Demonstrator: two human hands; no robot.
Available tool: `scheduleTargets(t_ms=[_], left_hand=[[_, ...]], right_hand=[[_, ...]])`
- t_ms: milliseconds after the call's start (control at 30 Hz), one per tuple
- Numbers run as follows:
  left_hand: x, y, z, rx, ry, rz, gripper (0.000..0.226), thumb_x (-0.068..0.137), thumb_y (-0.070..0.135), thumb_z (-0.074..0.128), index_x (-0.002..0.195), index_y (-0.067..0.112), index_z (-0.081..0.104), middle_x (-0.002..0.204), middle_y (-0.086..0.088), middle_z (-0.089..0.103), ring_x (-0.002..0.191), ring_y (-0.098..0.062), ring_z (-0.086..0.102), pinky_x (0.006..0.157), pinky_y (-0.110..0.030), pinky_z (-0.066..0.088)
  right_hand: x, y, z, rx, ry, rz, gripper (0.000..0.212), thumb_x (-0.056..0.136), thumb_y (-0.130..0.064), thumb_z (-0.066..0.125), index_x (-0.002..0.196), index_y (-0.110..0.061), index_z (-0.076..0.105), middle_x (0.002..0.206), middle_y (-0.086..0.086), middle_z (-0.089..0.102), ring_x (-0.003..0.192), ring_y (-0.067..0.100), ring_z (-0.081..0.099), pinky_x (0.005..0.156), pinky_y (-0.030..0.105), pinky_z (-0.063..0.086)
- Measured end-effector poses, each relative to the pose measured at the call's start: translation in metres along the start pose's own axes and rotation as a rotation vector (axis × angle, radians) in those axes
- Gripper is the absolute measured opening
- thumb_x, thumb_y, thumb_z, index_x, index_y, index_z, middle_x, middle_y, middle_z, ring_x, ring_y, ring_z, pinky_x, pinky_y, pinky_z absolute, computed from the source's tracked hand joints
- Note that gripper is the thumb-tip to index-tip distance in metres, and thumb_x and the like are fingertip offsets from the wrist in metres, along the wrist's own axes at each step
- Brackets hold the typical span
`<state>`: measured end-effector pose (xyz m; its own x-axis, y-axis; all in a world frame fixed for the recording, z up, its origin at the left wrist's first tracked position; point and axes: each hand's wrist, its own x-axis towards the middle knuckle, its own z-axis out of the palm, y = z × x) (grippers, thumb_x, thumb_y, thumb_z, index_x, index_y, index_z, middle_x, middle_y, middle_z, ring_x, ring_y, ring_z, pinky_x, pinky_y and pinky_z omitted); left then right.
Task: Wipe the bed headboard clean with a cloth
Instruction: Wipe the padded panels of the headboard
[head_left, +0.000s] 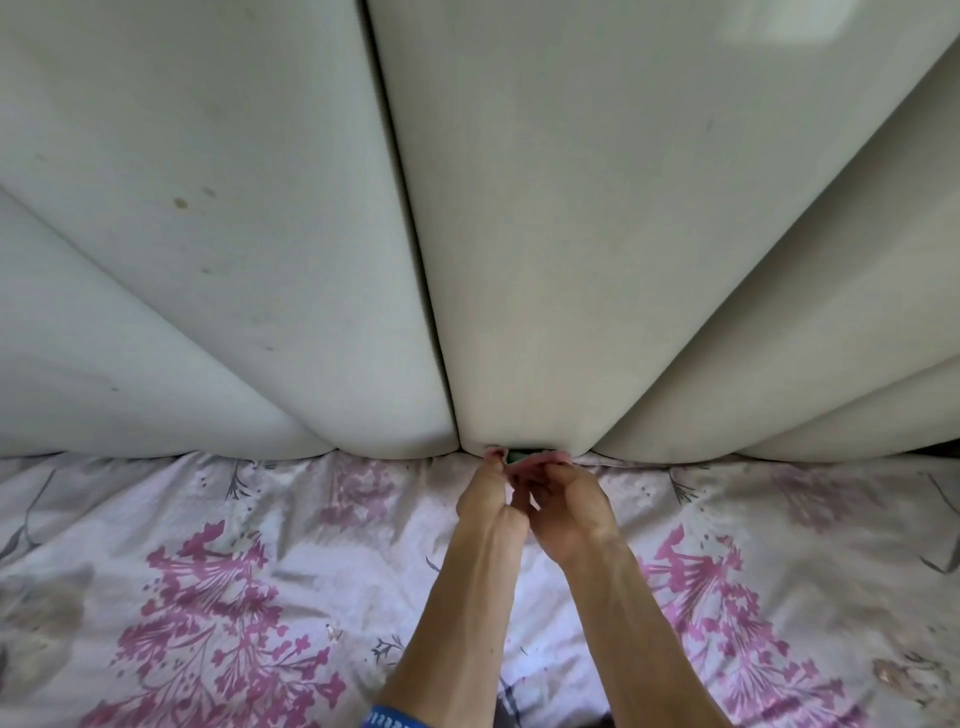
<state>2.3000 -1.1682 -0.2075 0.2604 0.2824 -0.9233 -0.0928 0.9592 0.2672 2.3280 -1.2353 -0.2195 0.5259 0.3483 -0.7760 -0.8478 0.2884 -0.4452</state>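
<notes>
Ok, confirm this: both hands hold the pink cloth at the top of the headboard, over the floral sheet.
Not quite. In the head view both hands (left, right) hold the pink cloth at the bottom of the headboard, where it meets the floral sheet.

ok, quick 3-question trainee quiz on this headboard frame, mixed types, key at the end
1. True or false: the cloth is up on the brown spots of the left panel.
2. Where are both hands? A) at the bottom edge of the headboard, on the cloth; B) flat on the bedsheet; C) at the top of the seam.
3. Fill in: the bedsheet print shows pink ____.

Key:
1. False. The cloth sits at the base of the middle panel, far below the spots.
2. A. The left hand and right hand both pinch the cloth.
3. Flowers.
</notes>
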Motion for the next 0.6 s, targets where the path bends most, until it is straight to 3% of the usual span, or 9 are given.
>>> scheduleTargets(t_ms=[100,167,267,400,500,600], left_hand=[[0.003,-0.003,-0.010,0.017,-0.119,-0.034,0.023,0.100,0.030,0.058,0.088,0.010,0.061,0.062,-0.005,0.066,0.070,-0.015,0.056,0.064,-0.025,0.047],[0.009,0.001,-0.012,-0.044,-0.177,0.018,0.022,0.102,0.014,0.051,0.084,0.007,0.060,0.067,-0.006,0.066,0.073,-0.016,0.059,0.069,-0.026,0.051],[0.016,0.006,-0.011,-0.093,-0.191,0.082,0.028,0.093,-0.012,0.042,0.077,0.006,0.057,0.072,-0.003,0.060,0.070,-0.013,0.059,0.070,-0.024,0.053],[0.020,0.008,-0.005,-0.056,-0.084,0.092,0.026,0.092,-0.018,0.043,0.095,0.002,0.059,0.087,-0.010,0.060,0.076,-0.016,0.058,0.075,-0.027,0.053],[0.019,0.019,-0.008,-0.121,-0.125,0.117,0.025,0.092,-0.018,0.046,0.087,0.002,0.059,0.087,-0.009,0.062,0.079,-0.015,0.060,0.081,-0.029,0.056],[0.018,0.026,-0.014,-0.205,-0.204,0.177,0.022,0.092,-0.010,0.055,0.082,0.007,0.066,0.078,0.001,0.071,0.074,-0.005,0.069,0.066,-0.021,0.061]], right_hand=[[0.003,-0.001,-0.005,-0.030,0.107,0.044,0.026,0.099,-0.006,0.047,0.080,-0.010,0.064,0.067,0.005,0.071,0.077,0.021,0.064,0.075,0.033,0.051],[0.009,-0.003,-0.009,-0.078,0.169,0.093,0.019,0.095,-0.007,0.055,0.081,-0.015,0.066,0.073,0.002,0.073,0.085,0.018,0.065,0.081,0.035,0.048],[0.021,-0.004,-0.008,-0.138,0.202,0.124,0.019,0.091,-0.002,0.055,0.087,-0.018,0.064,0.080,0.002,0.072,0.086,0.015,0.066,0.075,0.033,0.044],[0.025,-0.008,0.006,-0.131,0.284,0.108,0.027,0.089,0.011,0.045,0.104,-0.008,0.058,0.086,0.012,0.062,0.071,0.022,0.061,0.058,0.030,0.041],[0.008,-0.022,0.007,-0.068,0.208,0.081,0.019,0.089,0.012,0.046,0.092,0.000,0.061,0.089,0.021,0.064,0.071,0.025,0.063,0.046,0.024,0.046],[-0.015,-0.024,0.001,0.115,-0.003,-0.004,0.023,0.087,0.011,0.051,0.076,-0.001,0.068,0.081,0.019,0.070,0.068,0.023,0.071,0.050,0.020,0.052]])
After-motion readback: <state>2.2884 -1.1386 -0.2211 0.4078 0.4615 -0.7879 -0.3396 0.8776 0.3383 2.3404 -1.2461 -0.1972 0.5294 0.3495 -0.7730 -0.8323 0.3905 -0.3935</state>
